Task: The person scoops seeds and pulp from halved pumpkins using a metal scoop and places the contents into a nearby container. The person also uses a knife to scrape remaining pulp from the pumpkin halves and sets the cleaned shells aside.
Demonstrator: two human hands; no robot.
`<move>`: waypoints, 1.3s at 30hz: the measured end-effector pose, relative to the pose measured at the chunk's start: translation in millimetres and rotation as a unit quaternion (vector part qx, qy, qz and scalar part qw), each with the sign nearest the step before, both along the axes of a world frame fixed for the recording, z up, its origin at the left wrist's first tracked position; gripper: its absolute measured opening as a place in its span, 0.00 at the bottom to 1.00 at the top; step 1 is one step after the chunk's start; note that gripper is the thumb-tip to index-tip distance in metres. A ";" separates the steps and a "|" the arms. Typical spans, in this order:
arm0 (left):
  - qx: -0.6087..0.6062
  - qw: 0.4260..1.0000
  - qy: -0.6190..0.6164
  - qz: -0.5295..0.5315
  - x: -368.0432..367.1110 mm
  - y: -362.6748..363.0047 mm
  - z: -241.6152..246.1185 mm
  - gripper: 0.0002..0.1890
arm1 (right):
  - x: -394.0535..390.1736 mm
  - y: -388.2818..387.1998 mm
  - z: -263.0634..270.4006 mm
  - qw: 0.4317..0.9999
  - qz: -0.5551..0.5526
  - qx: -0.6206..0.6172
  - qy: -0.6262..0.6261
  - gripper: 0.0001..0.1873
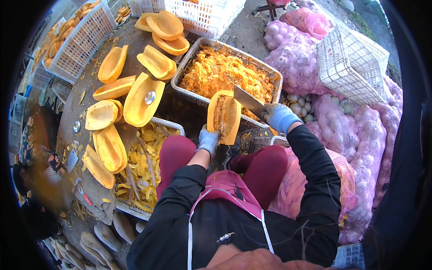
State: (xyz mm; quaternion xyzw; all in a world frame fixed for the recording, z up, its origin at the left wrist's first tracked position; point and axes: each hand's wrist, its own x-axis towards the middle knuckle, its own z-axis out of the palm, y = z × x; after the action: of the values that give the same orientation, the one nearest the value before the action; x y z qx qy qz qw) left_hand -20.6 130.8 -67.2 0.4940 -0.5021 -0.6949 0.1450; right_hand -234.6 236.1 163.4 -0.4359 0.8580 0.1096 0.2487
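Note:
My gloved left hand [208, 141] grips the lower end of a halved squash [233, 118], whose cut face, with stringy pulp and seeds, is turned up. In my gloved right hand [280, 117] is a cleaver [249, 101]; its broad blade reaches to the squash's upper right edge, and contact cannot be told. Just beyond, a white crate [277, 84] holds a heap of orange pulp. Left of my legs, another crate [182, 130] contains yellow peelings. Several peeled, hollowed squash halves [113, 64] lie on the board at the left; a shiny metal piece [150, 97] rests in one half.
Mesh sacks of onions [362, 135] and an upended plastic crate [344, 64] crowd the right. Crates of cut squash [82, 44] stand at the upper left. Unpeeled squashes [107, 235] lie at the lower left, near another person [37, 202]. A red-handled tool [87, 199] lies on the board.

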 end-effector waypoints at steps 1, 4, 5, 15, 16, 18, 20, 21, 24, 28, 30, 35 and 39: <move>0.001 1.000 -0.003 0.001 -0.6 1.8 2.7 0.25 | -1.6 0.7 -0.5 1.000 -0.008 0.001 -0.011 0.21; 0.038 0.999 0.017 0.026 -2.4 5.7 3.3 0.25 | -1.2 -3.0 4.1 0.999 -0.026 0.010 -0.036 0.23; 0.056 0.997 0.028 0.037 -2.4 6.5 2.5 0.25 | -2.2 -3.7 0.5 0.999 -0.026 0.014 -0.043 0.23; 0.053 0.995 0.047 0.064 -3.4 12.3 -0.7 0.26 | -8.5 -5.2 -1.4 0.989 -0.072 0.068 -0.112 0.25; 0.054 0.994 0.053 0.073 -4.6 12.3 -9.1 0.26 | -9.9 -2.5 -4.1 0.987 -0.079 0.059 -0.128 0.24; 0.060 0.993 0.063 0.085 -5.5 13.9 -16.3 0.26 | -9.3 0.6 -7.2 0.986 -0.076 0.050 -0.140 0.23; 0.070 0.991 0.071 0.091 -7.1 18.1 -13.7 0.26 | -6.8 2.7 -9.9 0.989 -0.056 0.048 -0.131 0.23; 0.074 0.990 0.073 0.096 -6.7 18.3 -15.4 0.26 | -7.4 4.7 -12.0 0.991 -0.018 0.057 -0.120 0.23; 0.078 0.988 0.077 0.104 -6.7 17.3 -18.3 0.26 | -9.2 8.1 -17.0 0.991 0.011 0.075 -0.108 0.23; 0.074 0.991 0.064 0.093 -6.0 17.9 -14.3 0.26 | -6.5 3.7 -12.4 0.985 -0.069 0.080 -0.140 0.21; 0.089 0.988 0.070 0.102 -6.3 19.7 -12.1 0.25 | 3.2 0.6 -3.4 0.982 -0.068 0.071 -0.162 0.18; 0.112 0.981 0.106 0.119 -9.4 23.1 -19.4 0.25 | 4.9 18.9 -28.9 0.987 0.024 0.070 -0.142 0.18; 0.100 0.983 0.086 0.125 -9.0 23.6 -8.0 0.26 | 25.8 15.7 -17.3 0.973 -0.097 0.053 -0.202 0.21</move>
State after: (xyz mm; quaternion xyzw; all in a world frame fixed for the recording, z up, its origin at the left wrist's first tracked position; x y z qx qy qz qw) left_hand -29.6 154.4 -75.2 0.5031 -0.3496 -0.7582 0.2232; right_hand -208.8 251.8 146.2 -0.3498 0.8213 0.0397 0.4489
